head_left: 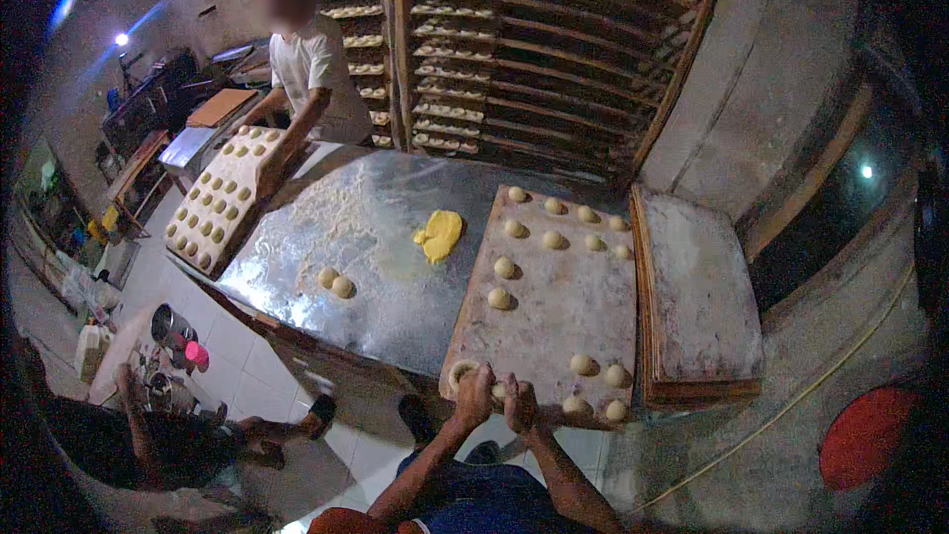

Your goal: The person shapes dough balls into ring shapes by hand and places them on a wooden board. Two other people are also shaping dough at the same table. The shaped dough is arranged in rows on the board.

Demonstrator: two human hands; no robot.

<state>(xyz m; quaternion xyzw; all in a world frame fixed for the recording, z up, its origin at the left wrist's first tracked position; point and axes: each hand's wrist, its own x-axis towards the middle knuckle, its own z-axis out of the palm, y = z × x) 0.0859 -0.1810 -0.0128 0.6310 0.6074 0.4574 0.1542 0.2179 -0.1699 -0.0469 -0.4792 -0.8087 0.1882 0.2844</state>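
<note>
At the near edge of a floured wooden board (539,326), my left hand (475,397) is closed round a piece of dough (461,372), whose pale rounded edge shows beyond the fingers. My right hand (520,404) is closed close beside it, and a pale bit of dough (499,391) shows between the two hands. How much dough sits inside the right hand's fingers is hidden. Several round dough balls lie on the board, among them one dough ball (582,365) right of my hands and another (499,299) farther off.
Left of the board is a metal table (405,307) with flour, two dough balls (336,283) and a soft yellow mass (438,235). Stacked boards (700,287) stand at right. A person (321,74) holds a filled board (213,213); another person (138,440) is at lower left. Racks (554,49) stand behind.
</note>
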